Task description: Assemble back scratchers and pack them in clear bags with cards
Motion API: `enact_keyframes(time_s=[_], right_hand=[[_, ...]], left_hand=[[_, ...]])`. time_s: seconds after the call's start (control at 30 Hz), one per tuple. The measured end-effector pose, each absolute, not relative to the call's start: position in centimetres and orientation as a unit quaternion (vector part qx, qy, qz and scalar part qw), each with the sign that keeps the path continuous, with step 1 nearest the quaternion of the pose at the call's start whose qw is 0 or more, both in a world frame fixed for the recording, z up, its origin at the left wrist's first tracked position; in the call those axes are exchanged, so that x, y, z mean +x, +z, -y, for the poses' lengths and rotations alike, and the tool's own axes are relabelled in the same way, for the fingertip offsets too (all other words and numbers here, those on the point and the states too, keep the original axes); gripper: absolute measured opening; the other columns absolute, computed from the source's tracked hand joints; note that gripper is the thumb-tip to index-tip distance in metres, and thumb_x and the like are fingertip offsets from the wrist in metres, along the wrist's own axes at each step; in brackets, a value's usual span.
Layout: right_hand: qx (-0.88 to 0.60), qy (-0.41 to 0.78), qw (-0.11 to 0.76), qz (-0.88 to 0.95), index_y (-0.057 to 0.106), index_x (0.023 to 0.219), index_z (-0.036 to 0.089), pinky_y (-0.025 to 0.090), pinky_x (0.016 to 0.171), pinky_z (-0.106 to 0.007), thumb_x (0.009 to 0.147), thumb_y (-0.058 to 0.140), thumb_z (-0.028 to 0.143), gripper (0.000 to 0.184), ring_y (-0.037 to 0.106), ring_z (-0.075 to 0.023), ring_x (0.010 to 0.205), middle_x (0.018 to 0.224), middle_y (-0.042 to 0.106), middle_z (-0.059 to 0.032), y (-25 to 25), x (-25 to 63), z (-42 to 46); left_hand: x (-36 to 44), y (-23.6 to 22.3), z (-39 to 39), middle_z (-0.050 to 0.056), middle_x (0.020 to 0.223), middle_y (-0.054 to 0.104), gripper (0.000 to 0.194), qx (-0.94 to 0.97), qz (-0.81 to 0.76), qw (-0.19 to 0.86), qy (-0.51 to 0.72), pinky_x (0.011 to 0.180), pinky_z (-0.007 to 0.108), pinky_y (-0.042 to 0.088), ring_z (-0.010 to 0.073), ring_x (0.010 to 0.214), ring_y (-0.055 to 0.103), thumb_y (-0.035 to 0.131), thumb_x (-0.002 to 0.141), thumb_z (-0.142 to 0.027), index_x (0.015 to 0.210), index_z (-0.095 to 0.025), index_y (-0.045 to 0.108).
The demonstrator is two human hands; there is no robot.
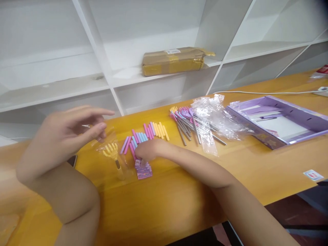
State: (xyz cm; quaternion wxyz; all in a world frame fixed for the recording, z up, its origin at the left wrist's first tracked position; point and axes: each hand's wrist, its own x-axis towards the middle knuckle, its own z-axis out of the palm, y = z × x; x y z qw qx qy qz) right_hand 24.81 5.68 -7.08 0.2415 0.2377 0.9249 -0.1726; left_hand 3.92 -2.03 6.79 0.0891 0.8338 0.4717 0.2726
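My left hand (69, 131) hovers above the wooden table (179, 201), its fingertips pinching the top of a clear plastic sleeve (112, 150) with a yellow hand-shaped scratcher (112, 152) inside. My right hand (148, 150) reaches across the table, fingers curled down onto a small stack of purple cards (143, 169). Just behind it lies a row of pink, blue and yellow tubes (148, 133).
A bundle of metal scratchers with coloured heads (187, 124) lies beside crumpled clear bags (212, 119). An open purple box (279, 119) sits at the right. A taped brown parcel (174, 60) rests on the white shelving behind. A white cable (269, 92) runs along the table.
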Motion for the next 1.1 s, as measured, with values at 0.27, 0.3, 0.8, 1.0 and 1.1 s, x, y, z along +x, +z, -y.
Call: enact_keyframes(time_s=[0.27, 0.3, 0.8, 1.0, 1.1], right_hand=[[0.219, -0.16, 0.251, -0.929, 0.081, 0.102, 0.007, 0.034, 0.065, -0.03, 0.106, 0.061, 0.048, 0.046, 0.062, -0.0199, 0.077, 0.094, 0.075, -0.0113, -6.2, 25.0, -5.7], [0.217, -0.163, 0.248, -0.93, 0.081, 0.1, 0.007, 0.033, 0.064, -0.03, 0.107, 0.06, 0.049, 0.047, 0.06, -0.0189, 0.075, 0.093, 0.073, -0.0104, -6.1, 25.0, -5.7], [0.203, -0.209, 0.21, -0.933, 0.067, 0.074, 0.012, 0.025, 0.065, -0.031, 0.109, 0.058, 0.045, 0.048, 0.041, -0.014, 0.065, 0.07, 0.051, 0.0, -5.6, 26.2, -6.2], [0.233, -0.243, 0.175, -0.925, 0.063, 0.077, 0.013, 0.025, 0.065, -0.03, 0.109, 0.057, 0.037, 0.04, 0.043, -0.0124, 0.066, 0.078, 0.06, -0.0016, -4.1, 27.5, -5.9], [0.268, -0.258, 0.106, -0.922, 0.063, 0.085, 0.014, 0.029, 0.066, -0.029, 0.11, 0.053, 0.028, 0.03, 0.047, -0.0121, 0.067, 0.083, 0.065, -0.0031, -2.6, 29.0, -5.8]], left_hand=[[4.2, 6.5, 2.0, 0.001, 0.088, 0.078, 0.034, 0.804, -0.481, 0.131, 0.323, 0.065, 0.025, 0.061, 0.0172, 0.07, 0.076, 0.069, 0.1, -0.038, 0.132, -0.028, 0.067], [4.1, 6.4, 1.8, 0.001, 0.088, 0.078, 0.033, 0.805, -0.479, 0.135, 0.323, 0.065, 0.025, 0.061, 0.0175, 0.072, 0.076, 0.069, 0.1, -0.037, 0.132, -0.028, 0.066], [4.1, 6.5, 1.1, -0.002, 0.087, 0.071, 0.019, 0.868, -0.41, 0.076, 0.268, 0.067, 0.024, 0.051, 0.011, 0.075, 0.066, 0.054, 0.107, -0.024, 0.098, -0.026, 0.071], [4.3, 6.7, 0.9, -0.002, 0.093, 0.072, 0.024, 0.881, -0.39, 0.068, 0.259, 0.069, 0.022, 0.049, 0.0094, 0.077, 0.065, 0.052, 0.106, -0.017, 0.095, -0.023, 0.072], [4.4, 6.7, 1.1, 0.0, 0.09, 0.07, 0.024, 0.88, -0.379, 0.102, 0.267, 0.068, 0.022, 0.049, 0.0103, 0.077, 0.064, 0.052, 0.106, -0.017, 0.094, -0.021, 0.072]])
